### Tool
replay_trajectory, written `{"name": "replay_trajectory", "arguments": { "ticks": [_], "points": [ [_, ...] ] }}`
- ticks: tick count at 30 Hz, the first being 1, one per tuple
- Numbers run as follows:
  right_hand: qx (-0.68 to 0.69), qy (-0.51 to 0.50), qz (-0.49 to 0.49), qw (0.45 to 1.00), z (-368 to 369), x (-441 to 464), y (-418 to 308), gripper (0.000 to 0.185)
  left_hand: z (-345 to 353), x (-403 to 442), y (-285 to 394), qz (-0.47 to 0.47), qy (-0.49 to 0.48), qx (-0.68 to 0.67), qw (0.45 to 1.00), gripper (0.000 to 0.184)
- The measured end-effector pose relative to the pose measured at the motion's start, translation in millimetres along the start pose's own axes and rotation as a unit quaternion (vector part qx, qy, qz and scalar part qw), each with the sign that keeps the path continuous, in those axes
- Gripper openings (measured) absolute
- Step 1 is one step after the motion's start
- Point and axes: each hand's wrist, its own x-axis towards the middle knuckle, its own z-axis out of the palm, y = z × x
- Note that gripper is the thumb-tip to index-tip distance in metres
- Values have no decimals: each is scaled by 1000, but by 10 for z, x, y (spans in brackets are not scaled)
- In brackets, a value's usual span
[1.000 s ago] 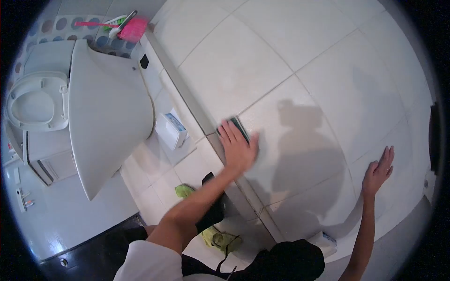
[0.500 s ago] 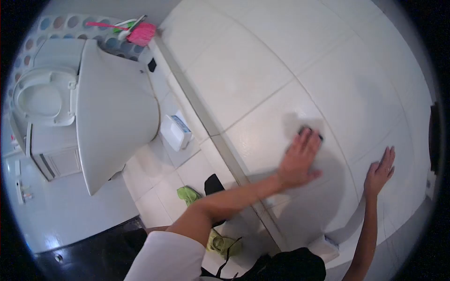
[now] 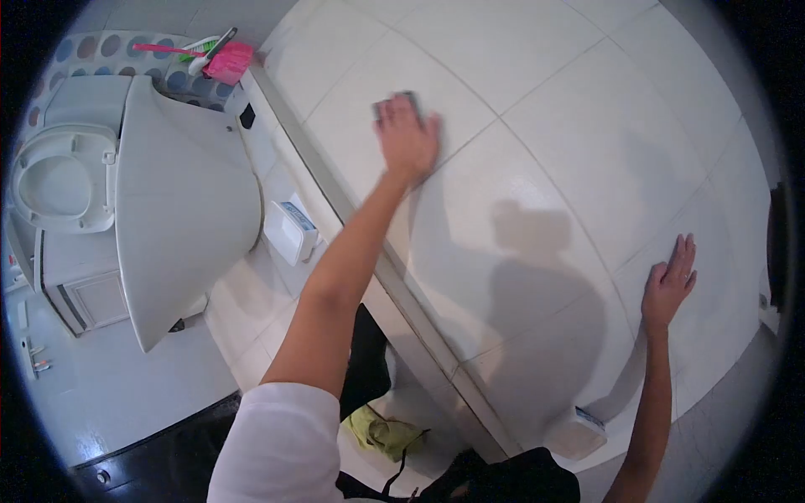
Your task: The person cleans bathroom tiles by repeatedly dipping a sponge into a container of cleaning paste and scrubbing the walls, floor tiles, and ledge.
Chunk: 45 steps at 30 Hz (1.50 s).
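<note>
My left hand (image 3: pixel 407 147) lies palm down on the large white tiles (image 3: pixel 470 75), near their upper left part. Under its fingertips is a dark scrubbing pad (image 3: pixel 408 98), mostly covered by the fingers. Farther right, my right hand (image 3: pixel 668 287) rests on the tiled surface with its fingers spread and nothing in it. A shadow of my head and body falls on the tiles between the two arms.
A raised ledge (image 3: pixel 419 329) runs along the tiles' left edge. Beyond it are a white tub (image 3: pixel 290 232), a toilet (image 3: pixel 60 186), a curved white panel (image 3: pixel 184 193) and pink cleaning tools (image 3: pixel 228 64). Lower down lie a yellow-green cloth (image 3: pixel 381 432) and a white box (image 3: pixel 576 433).
My left hand and the pad moved from the ledge side toward the middle, then up and left across the tiles. My right hand stays on the surface. The view has shifted slightly.
</note>
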Motion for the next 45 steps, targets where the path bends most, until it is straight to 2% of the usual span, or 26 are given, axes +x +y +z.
{"name": "replay_trajectory", "arguments": {
  "ticks": [2, 4, 6, 8, 9, 11, 12, 13, 15, 18, 21, 23, 24, 26, 28, 29, 31, 33, 34, 35, 38, 39, 41, 42, 44, 45],
  "points": [
    [-6, 0, 5, 1000, -9, 16, 7, 59, -17, -674, 438, 159, 15, -66, 985, 79],
    [-5, -14, 13, 1000, -27, 8, -6, 58, -259, -1380, 868, 224, -164, -110, 954, 89],
    [-2, -14, 20, 1000, -43, -2, -21, 58, -408, -2100, 1102, 344, -240, -140, 897, 89],
    [-3, -11, 26, 1000, -41, -2, -20, 58, -418, -2389, 1222, 390, -234, -193, 869, 86],
    [-8, -13, 23, 1000, -39, 0, -1, 58, -397, -2235, 1227, 408, -226, -185, 865, 80],
    [-17, -23, 21, 999, -11, -18, 26, 58, -314, -1660, 1172, 391, -273, -132, 869, 76],
    [-17, -14, 14, 1000, -5, -28, 28, 57, -95, -1357, 981, 381, -143, -168, 898, 71],
    [-15, -3, 6, 1000, 5, -20, 29, 57, -214, -966, 961, 298, -84, -99, 946, 73],
    [-19, 2, 2, 1000, 30, -2, 49, 56, -62, -316, 510, 214, -31, -39, 976, 67],
    [-20, 2, 5, 1000, 51, -39, 58, 56, -105, -84, -175, 163, -71, -3, 984, 64],
    [-17, 12, 14, 1000, 78, -38, 81, 56, -216, -582, -816, 200, -152, 60, 966, 70],
    [-13, 19, 20, 1000, 95, -44, 93, 56, -518, -1320, -612, 117, -206, 77, 968, 71],
    [-18, 30, 16, 999, 102, -35, 91, 56, -491, -1598, -527, 116, -227, 115, 960, 73],
    [-19, 40, 14, 999, 104, -64, 92, 56, -421, -2209, -132, 180, -275, 257, 909, 75],
    [-24, 42, 17, 999, 112, -31, 96, 55, -620, -2516, 385, 195, -349, 263, 878, 78],
    [-21, 46, 17, 999, 114, -7, 98, 55, -677, -2488, 403, 193, -346, 265, 879, 78],
    [-25, 49, 10, 998, 120, -44, 113, 55, -795, -2462, 374, 185, -368, 94, 906, 81],
    [-26, 51, 5, 998, 144, -32, 133, 54, -1256, -1905, 570, 39, -478, 14, 877, 87],
    [-31, 52, 0, 998, 154, -62, 166, 53, -1197, -1811, 438, 194, -350, 129, 907, 93],
    [-44, 37, 2, 998, 164, -112, 184, 53, -1215, -1705, 448, 275, -276, 254, 885, 96],
    [-43, 56, 10, 997, 175, -22, 233, 51, -980, -1620, 272, 224, -379, 66, 895, 97],
    [-24, 62, 5, 998, 180, -18, 244, 50, -927, -1708, 265, 228, -380, 63, 894, 97],
    [-2, 61, 6, 998, 229, -35, 254, 49, -855, -2007, 277, 226, -251, -10, 941, 94],
    [9, 75, -10, 997, 236, -37, 270, 49, -811, -2134, 322, 229, -257, -6, 939, 94],
    [19, 86, -20, 996, 230, -84, 271, 50, -709, -2363, 452, 226, -182, -2, 957, 89],
    [-16, 96, -16, 995, 215, -68, 237, 45, -773, -2354, 581, 205, -201, -8, 958, 82]
  ]
}}
